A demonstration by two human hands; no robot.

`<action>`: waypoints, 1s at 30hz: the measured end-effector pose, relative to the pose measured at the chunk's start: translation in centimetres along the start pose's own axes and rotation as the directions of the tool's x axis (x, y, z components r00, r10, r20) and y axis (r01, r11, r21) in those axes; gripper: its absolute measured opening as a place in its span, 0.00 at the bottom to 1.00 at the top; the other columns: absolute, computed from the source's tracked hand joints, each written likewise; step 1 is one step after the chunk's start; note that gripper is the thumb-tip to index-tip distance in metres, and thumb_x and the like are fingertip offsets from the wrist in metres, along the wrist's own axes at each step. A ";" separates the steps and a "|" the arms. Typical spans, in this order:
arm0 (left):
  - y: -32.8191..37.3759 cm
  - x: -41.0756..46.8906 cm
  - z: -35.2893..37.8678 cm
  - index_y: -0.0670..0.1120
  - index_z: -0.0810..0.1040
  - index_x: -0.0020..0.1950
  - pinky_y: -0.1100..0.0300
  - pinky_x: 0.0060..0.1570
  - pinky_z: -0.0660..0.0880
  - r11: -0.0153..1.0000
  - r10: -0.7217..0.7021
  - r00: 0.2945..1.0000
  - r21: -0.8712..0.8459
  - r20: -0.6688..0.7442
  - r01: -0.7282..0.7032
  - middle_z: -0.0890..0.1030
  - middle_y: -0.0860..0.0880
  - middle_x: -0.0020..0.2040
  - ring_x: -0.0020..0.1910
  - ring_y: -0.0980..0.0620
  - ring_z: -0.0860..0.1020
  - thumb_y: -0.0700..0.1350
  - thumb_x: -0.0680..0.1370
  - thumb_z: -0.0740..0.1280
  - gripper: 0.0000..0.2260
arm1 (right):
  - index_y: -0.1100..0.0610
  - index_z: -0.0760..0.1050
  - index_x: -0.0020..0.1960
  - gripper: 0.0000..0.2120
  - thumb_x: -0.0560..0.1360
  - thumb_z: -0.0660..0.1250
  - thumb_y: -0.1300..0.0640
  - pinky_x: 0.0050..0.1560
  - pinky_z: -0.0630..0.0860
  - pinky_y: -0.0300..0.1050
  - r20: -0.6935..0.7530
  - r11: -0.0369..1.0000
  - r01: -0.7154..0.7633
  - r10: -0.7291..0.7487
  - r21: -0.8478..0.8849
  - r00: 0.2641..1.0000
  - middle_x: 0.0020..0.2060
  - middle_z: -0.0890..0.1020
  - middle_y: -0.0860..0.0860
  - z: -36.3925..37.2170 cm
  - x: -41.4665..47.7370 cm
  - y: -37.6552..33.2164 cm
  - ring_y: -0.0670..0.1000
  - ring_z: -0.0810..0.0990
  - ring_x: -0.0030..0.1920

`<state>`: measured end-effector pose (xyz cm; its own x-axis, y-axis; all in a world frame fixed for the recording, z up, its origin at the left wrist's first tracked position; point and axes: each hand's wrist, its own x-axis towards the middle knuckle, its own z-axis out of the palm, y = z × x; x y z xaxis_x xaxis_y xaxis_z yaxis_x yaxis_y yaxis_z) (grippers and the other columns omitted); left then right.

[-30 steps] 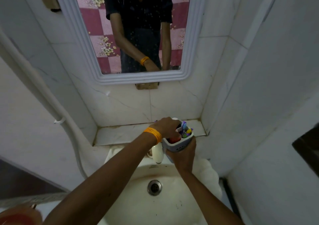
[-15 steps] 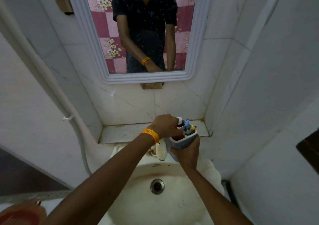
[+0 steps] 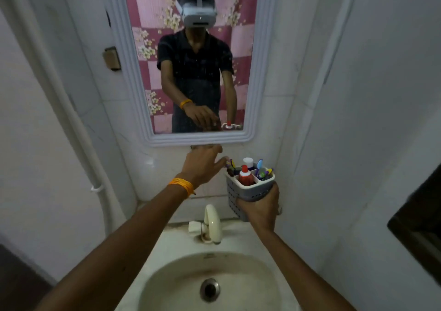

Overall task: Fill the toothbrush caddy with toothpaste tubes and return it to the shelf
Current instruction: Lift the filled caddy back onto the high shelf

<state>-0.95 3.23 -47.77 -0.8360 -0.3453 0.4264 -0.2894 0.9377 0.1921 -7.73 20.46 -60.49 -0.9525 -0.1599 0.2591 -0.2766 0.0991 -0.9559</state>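
Note:
My right hand [image 3: 260,207] grips the lower part of a grey perforated toothbrush caddy [image 3: 241,192] and holds it up in front of the wall, above the sink. A red toothpaste tube [image 3: 245,176] with a red cap and a white-capped tube [image 3: 248,162] stand in its compartments, beside several coloured toothbrushes [image 3: 262,171]. My left hand [image 3: 202,165], with an orange band at the wrist, is open just left of the caddy's top rim, fingertips close to the brushes there. The shelf ledge [image 3: 207,195] lies mostly hidden behind my left wrist and the caddy.
A cream tap [image 3: 213,222] rises over the white sink [image 3: 181,284] with its metal drain [image 3: 209,289]. A white-framed mirror [image 3: 253,110] hangs above and reflects me. A white pipe [image 3: 78,129] runs down the left wall; a tiled wall stands close at right.
My right hand has lifted the caddy up and to the right. My left hand has let go of the caddy's contents and opened beside it. The view has tilted upward.

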 end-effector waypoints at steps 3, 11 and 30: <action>0.9 2.0 -4.0 0.46 0.78 0.56 0.52 0.44 0.77 1.000 0.025 0.994 -0.011 -0.105 -0.026 0.82 0.46 0.48 0.45 0.46 0.79 0.56 0.79 0.62 0.15 | 0.44 0.69 0.61 0.45 0.48 0.85 0.50 0.51 0.71 0.24 -0.032 0.998 0.065 -0.064 0.025 0.997 0.52 0.78 0.39 -1.0 2.4 -4.7 0.44 0.79 0.53; 3.7 6.1 -14.7 0.47 0.75 0.45 0.50 0.37 0.72 0.986 0.135 0.924 0.138 -0.358 -0.090 0.77 0.47 0.39 0.39 0.46 0.75 0.55 0.79 0.60 0.12 | 0.54 0.70 0.68 0.52 0.49 0.83 0.41 0.59 0.81 0.53 -0.133 0.969 0.243 -0.237 0.032 0.962 0.60 0.80 0.51 -4.6 6.9 -16.7 0.53 0.81 0.59; 7.7 13.7 -35.3 0.43 0.79 0.55 0.50 0.53 0.70 0.951 0.277 0.718 0.291 -0.638 -0.109 0.81 0.43 0.54 0.55 0.43 0.76 0.50 0.79 0.63 0.13 | 0.60 0.65 0.73 0.52 0.58 0.83 0.40 0.62 0.77 0.58 -0.357 0.827 0.562 -0.527 -0.007 0.771 0.66 0.73 0.57 -12.5 13.7 -45.9 0.61 0.74 0.66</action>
<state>1.86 4.39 -9.28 -0.3834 -0.0119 0.9235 -0.3198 0.9398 -0.1206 -9.65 26.00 -11.38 -0.6340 0.1750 0.7533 -0.7653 -0.0012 -0.6437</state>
